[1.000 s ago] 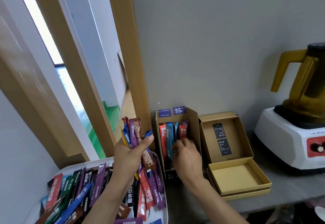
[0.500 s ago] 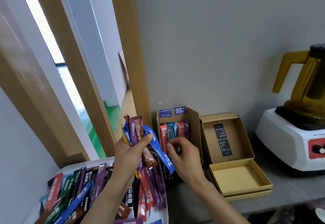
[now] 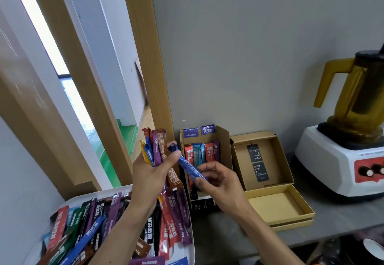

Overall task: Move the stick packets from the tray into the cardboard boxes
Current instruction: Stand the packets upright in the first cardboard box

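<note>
The left hand (image 3: 152,174) gripped a bundle of packets (image 3: 156,148) above the tray (image 3: 93,195) while the right hand (image 3: 221,186) pinched the blue packet (image 3: 190,168), best drawn free of the left thumb and stood upright in the part-filled box (image 3: 225,146).

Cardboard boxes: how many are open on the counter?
2. The narrow box, holding upright packets, stands on the left. The wide box, lid raised and no packets seen inside, lies just right of it. More may sit outside the view.
</note>
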Tool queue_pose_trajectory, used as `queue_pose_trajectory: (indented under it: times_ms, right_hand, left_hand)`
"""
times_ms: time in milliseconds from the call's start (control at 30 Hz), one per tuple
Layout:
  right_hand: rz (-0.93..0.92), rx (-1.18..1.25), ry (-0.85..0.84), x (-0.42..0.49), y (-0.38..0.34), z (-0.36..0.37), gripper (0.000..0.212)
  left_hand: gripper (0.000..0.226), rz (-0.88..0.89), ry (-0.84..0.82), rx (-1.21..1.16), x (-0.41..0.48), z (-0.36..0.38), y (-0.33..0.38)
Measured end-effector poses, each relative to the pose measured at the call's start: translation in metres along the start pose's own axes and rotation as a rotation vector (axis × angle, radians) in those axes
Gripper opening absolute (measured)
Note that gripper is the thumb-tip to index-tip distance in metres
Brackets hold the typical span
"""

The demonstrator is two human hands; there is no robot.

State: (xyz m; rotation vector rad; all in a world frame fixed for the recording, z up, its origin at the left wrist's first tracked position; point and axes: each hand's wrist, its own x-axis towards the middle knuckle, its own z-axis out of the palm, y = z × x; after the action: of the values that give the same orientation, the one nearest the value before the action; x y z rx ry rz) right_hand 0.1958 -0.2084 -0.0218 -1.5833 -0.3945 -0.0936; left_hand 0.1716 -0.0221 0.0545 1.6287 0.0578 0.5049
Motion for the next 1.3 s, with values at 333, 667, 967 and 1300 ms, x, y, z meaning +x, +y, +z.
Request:
queue_pose_trajectory:
  times_ms: [333,667,967,1300]
  right_hand:
    - [0.142,0.245,-0.13,-0.005,0.007,0.0,0.031]
    - [-0.119,0.011,0.164,-0.001,0.008,-0.001,0.03]
    - [-0.08,0.067,0.093,-0.01,0.01,-0.004,0.034]
    - [0.029,-1.11,0.226,-0.002,0.007,0.018,0.045]
  left_hand:
    - [0.012,0.096,0.13,0.042,0.01,-0.003,0.007]
    - [0.016,0.019,0.056,-0.028,0.006,0.001,0.01]
    - [0.017,0.067,-0.001,0.091,0.006,0.004,0.001]
    - [0.023,-0.007,0.035,0.075,0.0,0.006,-0.005]
